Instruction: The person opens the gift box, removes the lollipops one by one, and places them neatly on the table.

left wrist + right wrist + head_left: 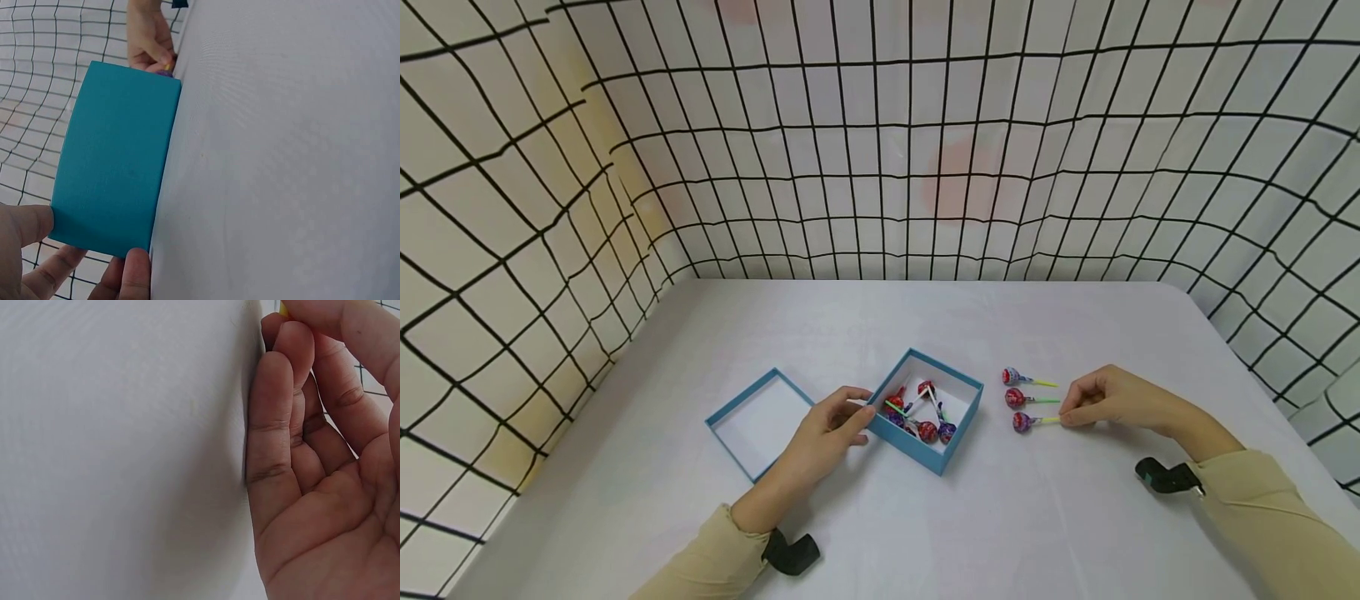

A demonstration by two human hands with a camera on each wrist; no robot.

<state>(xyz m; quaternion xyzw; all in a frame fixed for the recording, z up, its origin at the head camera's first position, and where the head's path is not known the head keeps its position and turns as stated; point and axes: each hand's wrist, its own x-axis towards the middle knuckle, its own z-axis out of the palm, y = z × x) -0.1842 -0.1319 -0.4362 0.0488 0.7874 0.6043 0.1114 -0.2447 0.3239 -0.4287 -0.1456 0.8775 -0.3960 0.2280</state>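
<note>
A blue box (913, 451) with a white inside stands open on the table, holding several lollipops (927, 432) in red and purple wrappers. At its left corner my left hand (820, 433) grips it, thumb and fingers against the walls; the left wrist view shows the blue outer side (119, 156). To the right, three lollipops lie in a column, heads to the left. My right hand (1112, 402) pinches the yellow stick of the nearest lollipop (1022, 422). Above it are a red lollipop (1015, 397) with a green stick and a blue-and-red one (1011, 377).
The box's blue-rimmed lid (741, 396) lies inside-up on the left, partly behind my left forearm. A white cloth covers the table (1000, 533). Black grid netting (895, 150) over white cloth surrounds the back and sides.
</note>
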